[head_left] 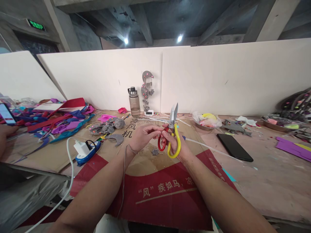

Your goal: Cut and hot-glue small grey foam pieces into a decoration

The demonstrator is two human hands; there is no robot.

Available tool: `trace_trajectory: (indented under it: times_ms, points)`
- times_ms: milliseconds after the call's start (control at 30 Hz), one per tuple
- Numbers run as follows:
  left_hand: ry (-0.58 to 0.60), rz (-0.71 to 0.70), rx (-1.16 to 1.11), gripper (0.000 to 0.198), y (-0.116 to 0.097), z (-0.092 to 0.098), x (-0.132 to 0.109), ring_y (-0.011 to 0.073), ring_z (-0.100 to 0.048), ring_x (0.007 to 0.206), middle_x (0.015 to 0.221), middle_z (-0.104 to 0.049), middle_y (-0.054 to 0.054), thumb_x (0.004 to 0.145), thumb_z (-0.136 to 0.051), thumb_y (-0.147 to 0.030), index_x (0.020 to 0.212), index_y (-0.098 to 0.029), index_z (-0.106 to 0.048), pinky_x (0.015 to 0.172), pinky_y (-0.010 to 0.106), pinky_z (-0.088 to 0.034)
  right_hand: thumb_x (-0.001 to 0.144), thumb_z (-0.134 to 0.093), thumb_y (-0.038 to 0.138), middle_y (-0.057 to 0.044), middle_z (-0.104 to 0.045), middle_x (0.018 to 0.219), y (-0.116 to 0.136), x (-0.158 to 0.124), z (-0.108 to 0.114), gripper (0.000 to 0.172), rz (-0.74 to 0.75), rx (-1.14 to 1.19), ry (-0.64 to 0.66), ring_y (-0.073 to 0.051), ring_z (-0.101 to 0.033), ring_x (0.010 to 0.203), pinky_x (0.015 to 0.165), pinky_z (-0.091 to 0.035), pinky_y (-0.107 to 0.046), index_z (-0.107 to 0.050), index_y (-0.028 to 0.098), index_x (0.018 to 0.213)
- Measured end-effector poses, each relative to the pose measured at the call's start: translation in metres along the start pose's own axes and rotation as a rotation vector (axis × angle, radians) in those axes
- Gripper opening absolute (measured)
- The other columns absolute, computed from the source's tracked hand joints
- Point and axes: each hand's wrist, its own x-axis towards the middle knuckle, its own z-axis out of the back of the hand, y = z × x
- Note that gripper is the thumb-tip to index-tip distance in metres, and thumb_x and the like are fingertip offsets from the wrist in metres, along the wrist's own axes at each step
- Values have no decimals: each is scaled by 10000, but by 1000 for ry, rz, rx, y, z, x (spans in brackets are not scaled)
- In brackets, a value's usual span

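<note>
My left hand (145,137) is closed, its thumb and fingertips pinched together just left of the scissors. Whatever is in that pinch is too small to make out. A strand of grey yarn (124,176) drapes over my left wrist and hangs down past the board edge. In my right hand (176,144) is a pair of scissors (172,124), one handle red and the other yellow, blades pointing up and slightly parted. Its fingertips meet those of my left hand. Below both hands a small grey flower-like piece (155,151) lies on the cardboard (141,165).
A water bottle (134,103) and a grey hanging ornament (147,87) stand by the white partition. Left are a ball of grey yarn (119,123), a blue power strip (87,154) and colourful felt scraps (70,124). Right are a black phone (234,147) and a bowl (206,125).
</note>
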Motion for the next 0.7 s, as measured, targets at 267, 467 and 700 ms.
trace_trajectory:
  times_ms: [267,467,700]
  points:
    - [12,-55,276,272,-7,5,-3,133,-596,672,763,-697,43,866,-590,-411,898,-189,-744,658,244,-456,746,-742,437,83,-552,633,-6,0,3,486,-47,6,12,-80,-512,481,438,-463,-208,-488,230,1104]
    - [31,-147,382,211,-12,7,-4,165,-620,772,793,-696,49,872,-575,-354,865,-214,-732,745,265,-444,710,-780,420,65,-555,655,-4,-1,2,489,-146,53,38,-74,-503,503,441,-455,-202,-516,198,1056]
    - [-94,-119,390,176,-13,-2,-4,137,-568,721,758,-648,25,861,-536,-297,771,-184,-637,718,254,-437,695,-788,416,64,-557,659,-2,-3,-1,504,-147,58,58,-88,-509,496,453,-468,-233,-520,220,1074]
